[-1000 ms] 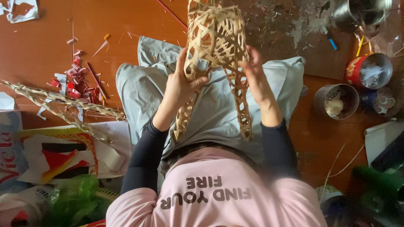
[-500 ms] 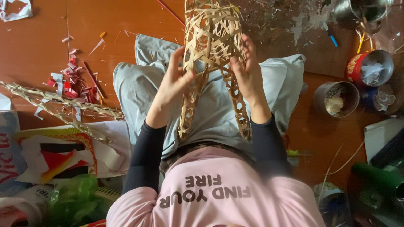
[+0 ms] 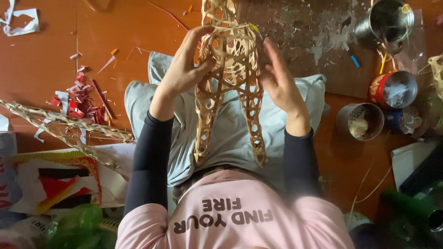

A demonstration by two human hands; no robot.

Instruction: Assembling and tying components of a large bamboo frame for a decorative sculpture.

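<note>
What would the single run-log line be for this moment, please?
left hand: grips woven bamboo frame | right hand: open, beside frame, contact unclear | frame: upright over lap | floor: red paper scraps, tins

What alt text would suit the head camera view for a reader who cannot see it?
A seated person's left hand grips an open-weave bamboo frame over the lap, while the right hand is open beside it. Red paper scraps and tins lie on the orange floor.

Soft daylight, sharp, slight edge blur.
</note>
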